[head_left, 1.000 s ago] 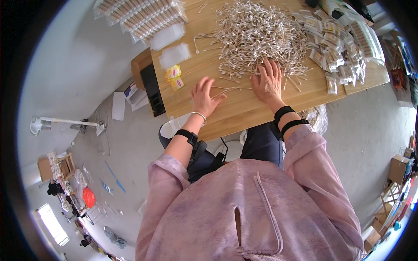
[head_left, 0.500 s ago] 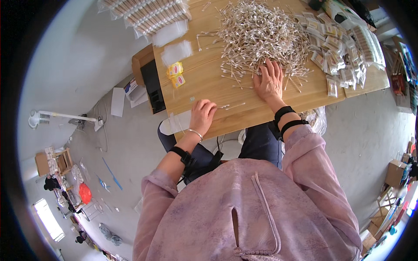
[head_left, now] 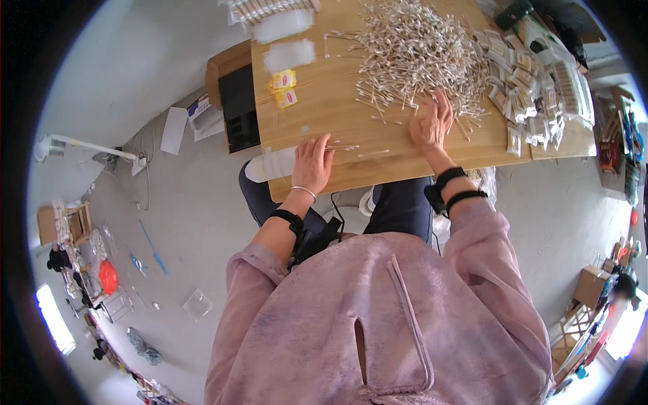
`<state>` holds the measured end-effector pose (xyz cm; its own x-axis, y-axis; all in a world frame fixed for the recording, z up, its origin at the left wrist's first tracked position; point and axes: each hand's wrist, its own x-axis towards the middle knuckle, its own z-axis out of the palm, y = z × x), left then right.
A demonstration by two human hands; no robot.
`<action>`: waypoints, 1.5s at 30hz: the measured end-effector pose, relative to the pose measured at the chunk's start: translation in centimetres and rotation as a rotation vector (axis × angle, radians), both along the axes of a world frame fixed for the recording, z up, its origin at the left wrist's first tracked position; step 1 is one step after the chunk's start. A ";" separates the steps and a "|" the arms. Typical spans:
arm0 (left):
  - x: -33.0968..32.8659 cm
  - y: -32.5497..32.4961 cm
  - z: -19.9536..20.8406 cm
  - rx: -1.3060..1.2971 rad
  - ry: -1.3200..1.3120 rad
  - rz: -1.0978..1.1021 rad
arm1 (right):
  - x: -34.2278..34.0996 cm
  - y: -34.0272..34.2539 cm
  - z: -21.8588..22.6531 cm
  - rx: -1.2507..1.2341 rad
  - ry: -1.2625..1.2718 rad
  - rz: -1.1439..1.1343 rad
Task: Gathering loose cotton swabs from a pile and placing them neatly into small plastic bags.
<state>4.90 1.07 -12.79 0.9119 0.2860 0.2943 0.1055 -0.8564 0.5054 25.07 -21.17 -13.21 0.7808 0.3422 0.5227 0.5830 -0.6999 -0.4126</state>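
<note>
A big heap of loose cotton swabs (head_left: 422, 50) spreads over the far middle of the wooden table. My left hand (head_left: 313, 164) is near the table's front left, closed around a few cotton swabs (head_left: 345, 147) whose ends stick out to the right. One loose swab (head_left: 373, 153) lies just right of them. At the heap's near edge is my right hand (head_left: 432, 128), its fingers bent and the thumb drawn in toward them. Whatever its fingertips hold, if anything, is too small to make out among the swabs.
Small clear packets of swabs (head_left: 533, 94) pile up at the table's right. Stacked clear bags (head_left: 290, 55), yellow packets (head_left: 285, 88) and more packed swabs (head_left: 270, 8) lie at the left. A white sheet (head_left: 270, 165) covers the front left corner. An open carton (head_left: 229, 64) stands beside the table.
The view has shifted, so the table sits higher. My right hand's spread fingers have drawn together at the heap's near edge. My left hand still holds swabs, now more visible.
</note>
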 end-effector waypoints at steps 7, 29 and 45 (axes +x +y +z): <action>-0.7 0.9 -0.5 0.091 -0.103 -0.022 | -8.1 1.4 2.0 -0.175 0.263 0.353; -0.8 0.8 -0.2 0.104 -0.088 0.027 | -7.9 10.9 0.6 0.110 0.330 0.625; -0.8 1.0 0.0 0.070 -0.021 -0.003 | -6.3 15.3 3.1 -0.278 0.286 0.481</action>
